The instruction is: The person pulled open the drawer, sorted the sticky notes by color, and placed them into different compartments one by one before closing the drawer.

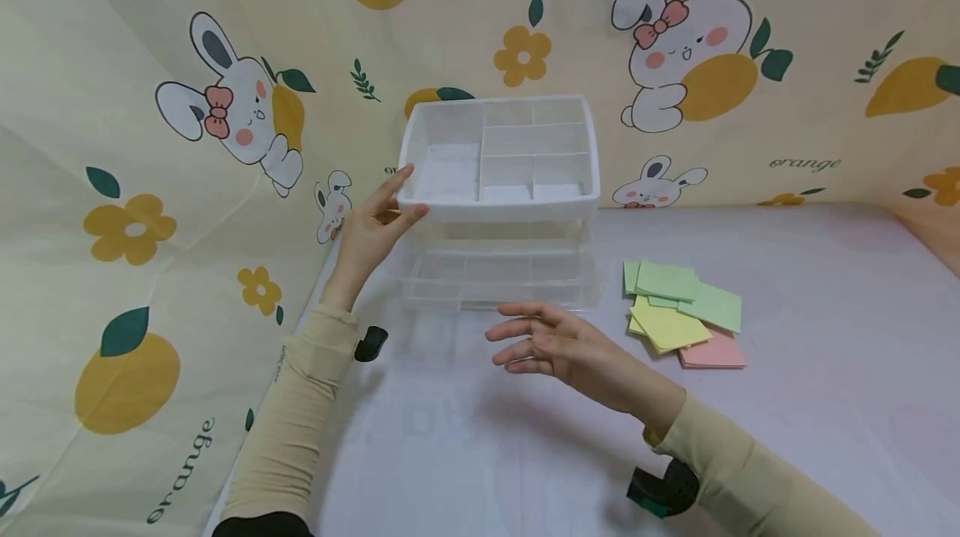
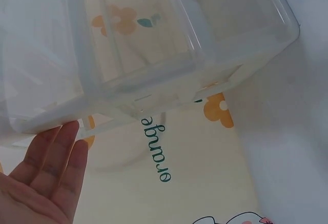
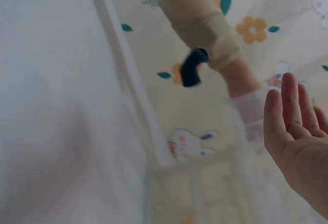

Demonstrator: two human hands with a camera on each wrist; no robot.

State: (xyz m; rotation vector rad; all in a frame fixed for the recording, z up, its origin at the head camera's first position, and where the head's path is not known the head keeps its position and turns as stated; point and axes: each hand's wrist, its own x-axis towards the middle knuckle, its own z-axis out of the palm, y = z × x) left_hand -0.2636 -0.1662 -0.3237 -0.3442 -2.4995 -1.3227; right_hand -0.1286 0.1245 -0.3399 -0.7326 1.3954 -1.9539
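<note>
A clear plastic storage box (image 1: 498, 214) stands on the table, with an open divided tray (image 1: 447, 178) on top and see-through drawers (image 1: 495, 266) below. At its upper left front corner my left hand (image 1: 367, 241) grips the tray, thumb at the front and index finger along the side. Several fairly straight fingers (image 2: 66, 155) touch the box's edge in the left wrist view; the thumb is hidden there. Before the lower drawer, my right hand (image 1: 566, 353) hovers with fingers spread and holds nothing. The right wrist view also shows this hand (image 3: 300, 137) loosely extended.
Green notes (image 1: 708, 306), yellow notes (image 1: 667, 325) and pink notes (image 1: 716, 351) lie in a loose pile right of the box. A printed cloth (image 1: 465, 45) with rabbits and oranges hangs behind and at the left. The table (image 1: 825, 437) has a pale cover.
</note>
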